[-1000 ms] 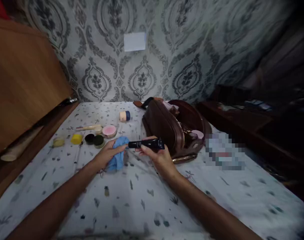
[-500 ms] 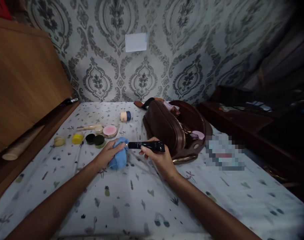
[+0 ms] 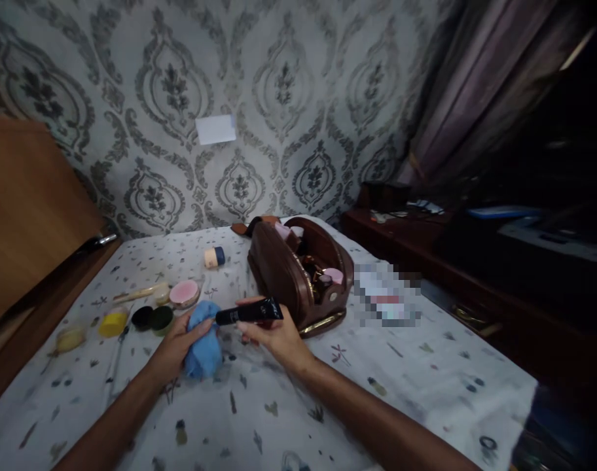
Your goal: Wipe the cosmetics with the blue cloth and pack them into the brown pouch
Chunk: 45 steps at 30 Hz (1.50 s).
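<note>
In my right hand (image 3: 279, 337) is a black cosmetic tube (image 3: 247, 312), held nearly level with its flat end to the right. My left hand (image 3: 178, 340) grips a crumpled blue cloth (image 3: 203, 350), which is pressed against the narrow end of the tube; that end is partly hidden. Just beyond my right hand stands an unzipped brown leather bag (image 3: 279, 271) with pink items inside. Close to my left hand are a dark green round jar (image 3: 162, 320), a black lid (image 3: 142, 318) and a pink round compact (image 3: 184, 293).
Farther left are a yellow-filled jar (image 3: 113, 322), a beige round container (image 3: 70, 339) and a pale stick-like item (image 3: 139, 292). A beige bottle with a navy cap (image 3: 214, 257) lies toward the wall. A wooden cabinet (image 3: 33, 216) borders the left, and a blurred-out packet (image 3: 384, 294) lies right of the bag.
The view has swung right, so everything sits farther left in it. The narrow end of the tube has gone from a bare silvery tip to being against the cloth. Both hands keep their holds.
</note>
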Each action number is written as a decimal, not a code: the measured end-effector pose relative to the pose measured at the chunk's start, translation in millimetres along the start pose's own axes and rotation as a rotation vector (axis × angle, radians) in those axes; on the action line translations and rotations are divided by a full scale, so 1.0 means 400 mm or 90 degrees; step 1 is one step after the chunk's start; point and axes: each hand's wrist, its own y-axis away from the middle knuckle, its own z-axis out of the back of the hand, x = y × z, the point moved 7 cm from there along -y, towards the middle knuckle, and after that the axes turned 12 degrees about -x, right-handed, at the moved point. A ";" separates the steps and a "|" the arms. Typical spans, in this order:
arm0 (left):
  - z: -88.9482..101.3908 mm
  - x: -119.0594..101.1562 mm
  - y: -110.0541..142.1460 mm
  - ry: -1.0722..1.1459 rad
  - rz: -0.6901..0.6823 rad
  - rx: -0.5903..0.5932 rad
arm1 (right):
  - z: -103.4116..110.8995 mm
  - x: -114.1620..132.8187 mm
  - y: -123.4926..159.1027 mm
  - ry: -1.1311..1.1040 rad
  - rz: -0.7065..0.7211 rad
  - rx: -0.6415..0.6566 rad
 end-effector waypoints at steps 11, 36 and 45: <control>-0.115 -0.074 0.069 -0.247 -0.202 0.057 | 0.020 0.117 0.031 0.262 0.216 0.019; -0.431 -0.289 0.156 -0.583 -0.854 0.161 | 0.441 0.465 0.165 0.175 0.442 -0.350; -0.402 -0.247 0.179 -0.662 -1.048 0.137 | 0.501 0.493 0.091 0.330 0.470 -0.354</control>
